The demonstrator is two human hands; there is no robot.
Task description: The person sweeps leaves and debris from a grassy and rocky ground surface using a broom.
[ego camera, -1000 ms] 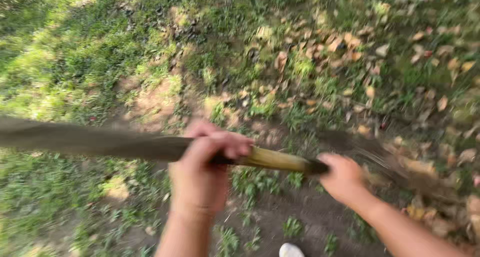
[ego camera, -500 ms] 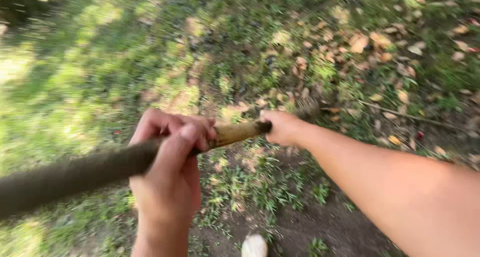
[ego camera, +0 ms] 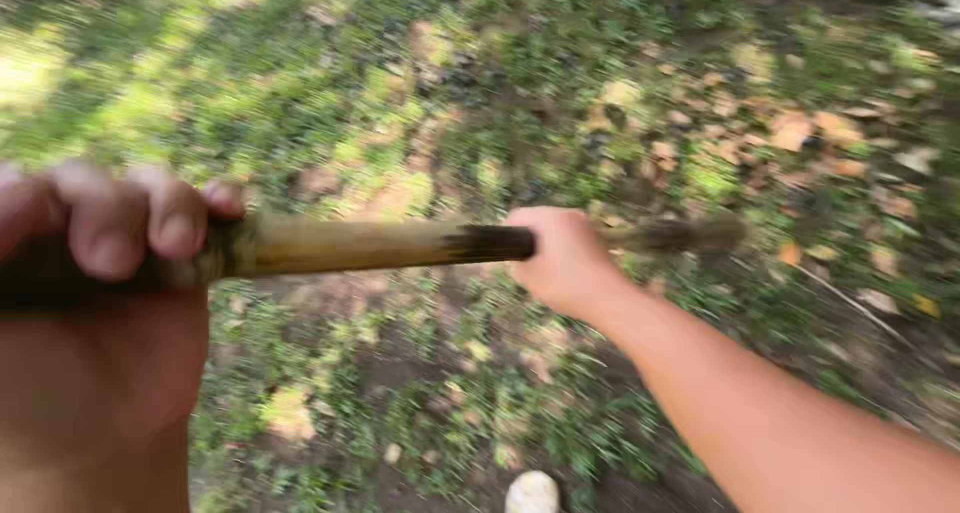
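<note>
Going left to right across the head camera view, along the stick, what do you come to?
Left hand gripping the stick → bare tan stretch of the stick → right hand gripping it → blurred far end → dry leaves on the grass.

Two bare hands, the left hand (ego camera: 100, 263) and the right hand (ego camera: 565, 258), both closed around one long wooden stick (ego camera: 350, 246); two forearms in view; one pale rounded object (ego camera: 532, 493) at the bottom edge, too blurred to identify; one thin twig (ego camera: 850, 308) on the ground at right; dry fallen leaves (ego camera: 800, 133) scattered beyond counting across one patch of grass (ego camera: 130, 103).
</note>
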